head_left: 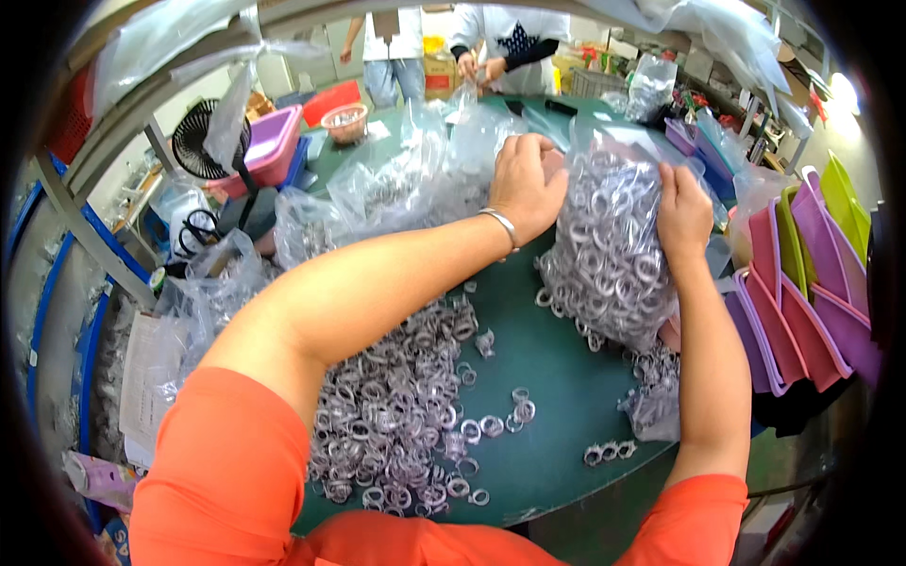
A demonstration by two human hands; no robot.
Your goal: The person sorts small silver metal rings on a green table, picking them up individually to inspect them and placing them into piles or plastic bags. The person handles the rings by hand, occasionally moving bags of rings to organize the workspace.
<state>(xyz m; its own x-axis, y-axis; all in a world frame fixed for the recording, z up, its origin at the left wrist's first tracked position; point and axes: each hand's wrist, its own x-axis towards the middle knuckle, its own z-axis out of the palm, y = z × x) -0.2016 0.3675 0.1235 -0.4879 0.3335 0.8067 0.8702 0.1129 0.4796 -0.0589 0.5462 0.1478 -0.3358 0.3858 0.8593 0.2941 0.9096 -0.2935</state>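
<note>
Right hand point(685, 215) grips bag point(609, 250) near counter's point(559, 424) right edge; left hand point(525, 184) half-curls, hold unclear. Likely steadying; next move needs both hands.

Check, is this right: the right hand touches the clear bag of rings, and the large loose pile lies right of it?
Wrong side: the head view shows the large loose pile left of the clear bag, which the right hand touches.

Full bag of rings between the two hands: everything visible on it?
Clear, thin-looking plastic bag, wrinkled and glossy, bulging with many small grey rings that look like plastic. It's above the right part of the green table; whether its base rests there is unclear. The right hand grips its upper right side. The left hand is at its upper left; contact unclear.
</note>
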